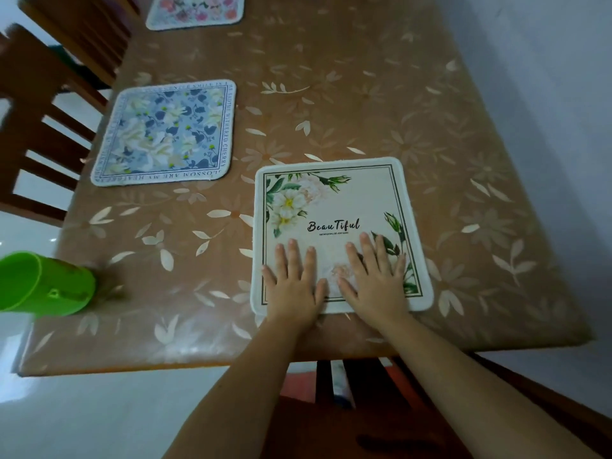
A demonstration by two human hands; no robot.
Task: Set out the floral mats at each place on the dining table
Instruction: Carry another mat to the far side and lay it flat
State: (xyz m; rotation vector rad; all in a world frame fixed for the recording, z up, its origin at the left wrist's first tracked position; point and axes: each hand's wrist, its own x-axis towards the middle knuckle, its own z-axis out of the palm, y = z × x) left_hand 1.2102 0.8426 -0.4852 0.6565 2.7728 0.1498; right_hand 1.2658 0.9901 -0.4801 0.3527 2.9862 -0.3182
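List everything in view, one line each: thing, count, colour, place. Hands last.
table: one, brown cover with pale flowers, centre
white mat: one, white with green leaves, near edge
blue mat: one, blue with pale flowers, left side
pink mat: one, pale with pink flowers, far left, partly cut off
cup: one, green, near left corner
chairs: three, dark brown wood, two along the left, one below the near edge
left hand: flat on the white mat, fingers straight
right hand: flat on the white mat, beside the left
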